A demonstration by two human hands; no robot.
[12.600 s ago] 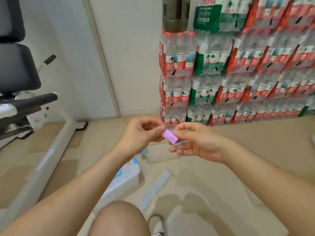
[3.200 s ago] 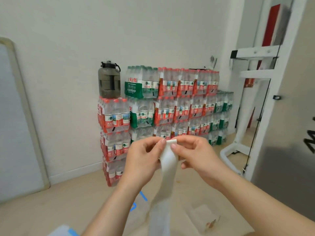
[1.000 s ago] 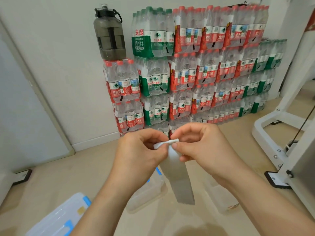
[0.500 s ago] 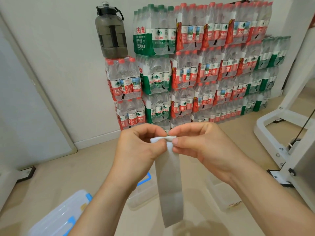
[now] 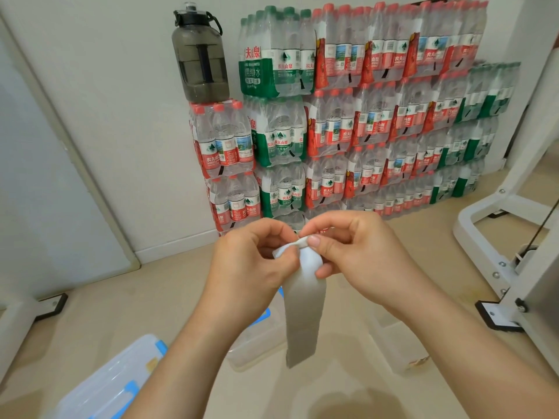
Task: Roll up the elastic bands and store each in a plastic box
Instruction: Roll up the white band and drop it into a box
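Observation:
A white elastic band (image 5: 304, 309) hangs in front of me, its top end rolled into a small coil. My left hand (image 5: 252, 267) pinches the coil's left side. My right hand (image 5: 354, 255) pinches the right side, thumb on top. The loose tail drops to about the height of the boxes below. On the floor behind it lies a clear plastic box with a blue latch (image 5: 260, 337). Another clear box (image 5: 396, 343) stands to the right, and a clear box lid with blue clips (image 5: 112, 379) lies at the lower left.
Stacked packs of water bottles (image 5: 348, 116) fill the wall ahead, with a dark grey jug (image 5: 199, 55) on top at the left. A white metal frame (image 5: 511, 243) stands on the right. A white panel (image 5: 45, 176) leans on the left wall.
The coil at the top of the band has grown slightly and the hanging tail has become shorter. Both hands stay at the same place.

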